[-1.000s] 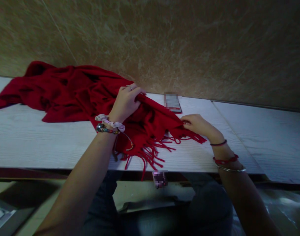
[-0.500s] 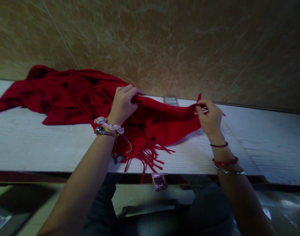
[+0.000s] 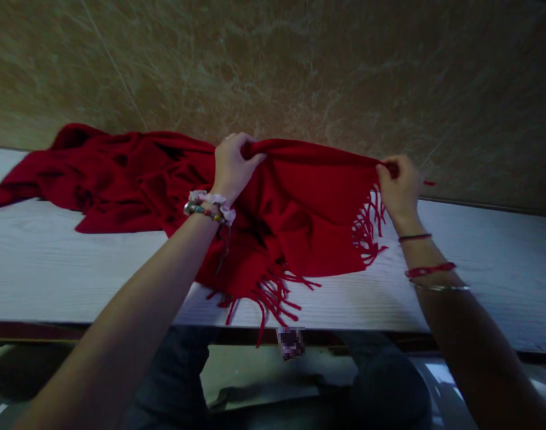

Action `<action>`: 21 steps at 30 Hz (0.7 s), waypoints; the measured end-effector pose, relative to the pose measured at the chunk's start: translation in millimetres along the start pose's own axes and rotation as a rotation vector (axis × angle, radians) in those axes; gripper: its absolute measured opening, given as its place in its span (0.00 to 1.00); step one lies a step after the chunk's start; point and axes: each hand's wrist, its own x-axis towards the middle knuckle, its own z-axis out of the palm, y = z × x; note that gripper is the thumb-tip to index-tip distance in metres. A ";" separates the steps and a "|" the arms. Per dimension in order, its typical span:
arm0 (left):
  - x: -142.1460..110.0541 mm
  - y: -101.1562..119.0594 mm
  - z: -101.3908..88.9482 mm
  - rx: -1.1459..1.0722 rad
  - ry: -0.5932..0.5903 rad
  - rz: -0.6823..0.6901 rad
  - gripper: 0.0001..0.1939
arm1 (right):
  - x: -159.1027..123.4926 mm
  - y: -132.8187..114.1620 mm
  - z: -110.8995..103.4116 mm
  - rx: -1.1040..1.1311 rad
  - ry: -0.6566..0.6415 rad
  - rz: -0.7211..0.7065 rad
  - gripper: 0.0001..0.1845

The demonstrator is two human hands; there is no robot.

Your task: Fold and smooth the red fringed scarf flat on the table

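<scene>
"Blue-grey cloth. What is that, right at the front?"

"Those are the person's trousers [image 3: 165,370], under the table [image 3: 98,280]. A small blurry thing [image 3: 291,343] is by the table's front edge. It is too blurry to tell what it is."

"And the red strings near it?"

"That is fringe [image 3: 277,298] on the red scarf [image 3: 318,197]. Some strings poke out past the front edge of the table."

"What is on the arms?"

"The left wrist has a pale hair tie [image 3: 227,210] and a bead band [image 3: 206,211]. The right arm has a dark band [image 3: 415,237], a red band [image 3: 429,271] and a silver bangle [image 3: 443,288]."

"Where is the scarf?"

"On the white table. It is all bunched up on the left side, and flatter between the hands."

"What are the hands doing?"

"The left hand [image 3: 237,164] pinches the scarf's far edge, with the thumb on the near side. The right hand [image 3: 401,185] pinches the corner, its fingers curled tight. More fringe hangs down just beside it, and a bit of red sticks out on its other side. The edge is stretched between both hands."

"And at the back?"

"A brown wall [image 3: 300,71] with pale, wiggly lines."
</scene>
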 end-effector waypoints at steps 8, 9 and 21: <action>-1.6 33.4 20.6 0.271 -0.269 -0.044 0.35 | -3.2 -12.0 36.0 -0.193 -0.310 -0.125 0.15; -16.1 41.2 17.6 0.228 -0.251 0.074 0.33 | -17.2 -16.8 32.6 -0.154 -0.367 -0.189 0.14; -102.9 -28.9 -3.9 0.022 -0.491 0.528 0.40 | -117.1 13.6 -20.1 -0.091 -0.901 -0.498 0.25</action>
